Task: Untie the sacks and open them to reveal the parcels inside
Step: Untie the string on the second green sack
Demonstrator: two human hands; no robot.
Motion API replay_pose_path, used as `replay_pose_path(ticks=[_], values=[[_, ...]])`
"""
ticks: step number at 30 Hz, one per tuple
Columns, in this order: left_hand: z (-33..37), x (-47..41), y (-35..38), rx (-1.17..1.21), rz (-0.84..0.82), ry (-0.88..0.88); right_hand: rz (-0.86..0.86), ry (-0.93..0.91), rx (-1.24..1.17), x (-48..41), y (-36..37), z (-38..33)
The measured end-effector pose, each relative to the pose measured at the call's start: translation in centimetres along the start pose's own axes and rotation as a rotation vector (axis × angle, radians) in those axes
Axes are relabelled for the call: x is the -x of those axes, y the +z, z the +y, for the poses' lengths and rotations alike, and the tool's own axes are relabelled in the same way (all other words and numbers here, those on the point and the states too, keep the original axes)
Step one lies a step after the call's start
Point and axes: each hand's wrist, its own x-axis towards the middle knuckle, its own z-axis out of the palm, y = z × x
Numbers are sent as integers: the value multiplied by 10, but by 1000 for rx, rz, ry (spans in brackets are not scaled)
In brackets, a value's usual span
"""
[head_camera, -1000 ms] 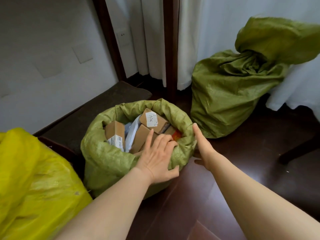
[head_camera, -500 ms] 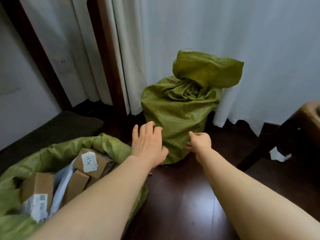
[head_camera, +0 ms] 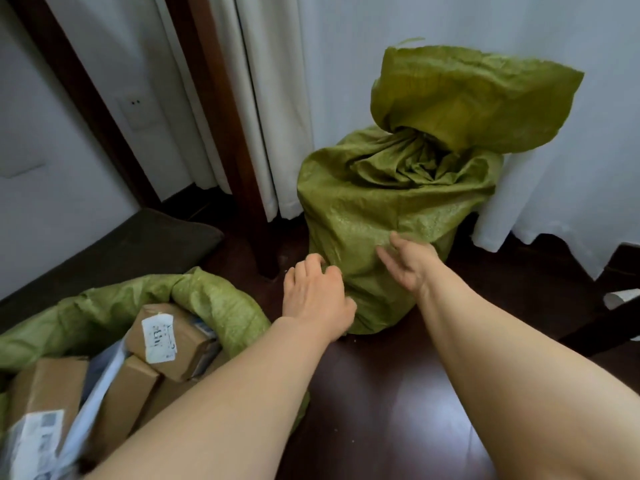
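At far left, bottom corner, the open sack lies with its green rim rolled down. Inside are the parcels: brown cardboard boxes w/ white labels, and a white-blue plastic mailer between them. Behind this sack is a dark mat on the floor, next to a white wall w/ a socket.

The left arm crosses over the open sack's edge. The left hand is at the lower left side of the tied sack, fingers bent and touching the fabric; if it really pinches the fabric, I cannot tell.

In the centre, a dark wood post and white curtains stand behind.

The tied sack stands upright on the dark wood floor, approx. centre-right, against the curtain. Its neck is gathered tight and the loose top part flops over to the right.

The right hand is on the front of this sack, low, fingers spread apart and palm turned to the fabric, holding nothing.

At far right edge, a dark furniture leg and a small white scrap near it.
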Motion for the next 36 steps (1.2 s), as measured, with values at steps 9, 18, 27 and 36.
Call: replay_pose_path(ticks=[9,18,27,36], values=[[-2,11,-3,15,-26,-59,186,-115,201,3,-7,8],[20,0,-20,47,-23,-37,602,-277,603,-8,-25,-31],[24,-17,-5,22,-80,-19,508,-387,767,-49,-33,-39],[41,-16,3,82,-89,19,440,-426,253,-29,-86,-46]])
